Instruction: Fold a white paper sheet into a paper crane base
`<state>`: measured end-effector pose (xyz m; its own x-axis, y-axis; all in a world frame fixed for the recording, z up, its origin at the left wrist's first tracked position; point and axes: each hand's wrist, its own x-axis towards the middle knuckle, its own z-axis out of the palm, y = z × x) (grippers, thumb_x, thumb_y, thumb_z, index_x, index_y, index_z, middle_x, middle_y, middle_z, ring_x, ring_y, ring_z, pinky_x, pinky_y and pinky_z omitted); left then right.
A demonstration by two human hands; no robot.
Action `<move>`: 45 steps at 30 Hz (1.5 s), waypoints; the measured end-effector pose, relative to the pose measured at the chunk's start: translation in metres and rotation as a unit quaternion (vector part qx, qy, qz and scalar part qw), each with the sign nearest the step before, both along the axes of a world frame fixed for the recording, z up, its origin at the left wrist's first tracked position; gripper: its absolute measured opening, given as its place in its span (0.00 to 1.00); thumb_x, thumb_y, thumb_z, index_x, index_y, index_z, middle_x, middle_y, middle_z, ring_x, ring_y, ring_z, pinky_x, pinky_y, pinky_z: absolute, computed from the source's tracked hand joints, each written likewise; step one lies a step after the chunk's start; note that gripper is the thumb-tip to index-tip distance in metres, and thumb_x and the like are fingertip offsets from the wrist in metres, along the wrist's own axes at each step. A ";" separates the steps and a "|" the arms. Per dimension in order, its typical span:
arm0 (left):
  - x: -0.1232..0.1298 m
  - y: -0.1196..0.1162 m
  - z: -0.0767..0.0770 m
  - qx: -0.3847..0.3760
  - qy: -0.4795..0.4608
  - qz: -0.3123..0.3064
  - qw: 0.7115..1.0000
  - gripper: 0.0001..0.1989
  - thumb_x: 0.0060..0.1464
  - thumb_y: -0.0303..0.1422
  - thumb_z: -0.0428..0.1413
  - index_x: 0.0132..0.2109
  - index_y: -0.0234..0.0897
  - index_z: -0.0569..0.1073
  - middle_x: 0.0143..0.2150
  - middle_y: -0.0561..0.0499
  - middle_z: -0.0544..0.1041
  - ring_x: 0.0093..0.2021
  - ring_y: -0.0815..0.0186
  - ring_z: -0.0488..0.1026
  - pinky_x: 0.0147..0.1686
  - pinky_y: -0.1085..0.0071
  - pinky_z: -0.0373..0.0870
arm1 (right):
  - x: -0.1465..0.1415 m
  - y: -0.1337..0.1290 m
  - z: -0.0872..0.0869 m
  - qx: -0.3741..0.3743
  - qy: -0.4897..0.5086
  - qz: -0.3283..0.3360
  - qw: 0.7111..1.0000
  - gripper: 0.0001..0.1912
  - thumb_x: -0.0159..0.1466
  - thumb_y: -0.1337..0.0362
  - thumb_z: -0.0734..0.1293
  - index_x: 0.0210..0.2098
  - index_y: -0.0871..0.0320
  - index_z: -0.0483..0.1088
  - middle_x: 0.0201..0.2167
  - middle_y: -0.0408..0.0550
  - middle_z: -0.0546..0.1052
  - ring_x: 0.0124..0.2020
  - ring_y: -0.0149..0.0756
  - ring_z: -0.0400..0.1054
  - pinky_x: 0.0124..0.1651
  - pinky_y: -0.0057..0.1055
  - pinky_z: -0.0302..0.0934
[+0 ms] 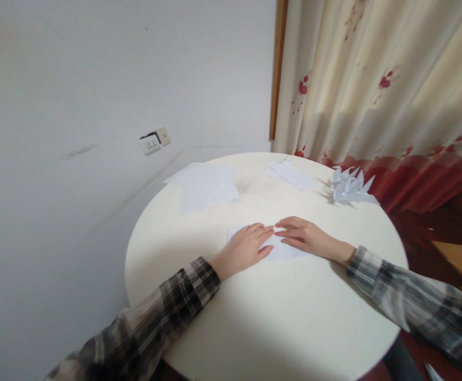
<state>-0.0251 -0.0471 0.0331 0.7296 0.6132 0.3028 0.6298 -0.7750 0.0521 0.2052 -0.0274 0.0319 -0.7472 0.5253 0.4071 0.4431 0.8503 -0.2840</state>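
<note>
A white sheet of paper (275,251) lies on the round white table (294,312), under both hands. My left hand (248,246) rests flat on its left part, fingers pointing right and slightly apart. From the right, my right hand (300,234) lies on the sheet with its fingers spread toward the left. The fingertips of the two hands nearly meet near the paper's upper edge. Part of the sheet is hidden beneath the hands.
Loose white sheets (209,185) lie at the table's back left. Smaller paper pieces (292,174) are at the back, and a cluster of pointed folded papers (350,186) stands at the back right. A wall with a socket (150,144) borders the left; a curtain (373,106) hangs behind.
</note>
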 end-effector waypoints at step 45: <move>-0.006 0.000 -0.007 -0.013 0.009 0.031 0.999 0.19 0.61 0.42 0.43 0.57 0.47 0.63 0.61 0.50 0.62 0.61 0.57 0.56 0.56 0.59 0.56 | 0.045 -0.015 0.022 -0.318 0.038 -0.015 0.947 0.21 0.66 0.53 0.53 0.55 0.50 0.64 0.59 0.46 0.62 0.62 0.37 0.51 0.64 0.45 0.43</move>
<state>-0.0310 -0.0468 0.0262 0.6944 0.6656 0.2734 0.6781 -0.7324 0.0607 0.2507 -0.0428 0.0538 -0.7086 0.7036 0.0535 0.4222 0.4835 -0.7668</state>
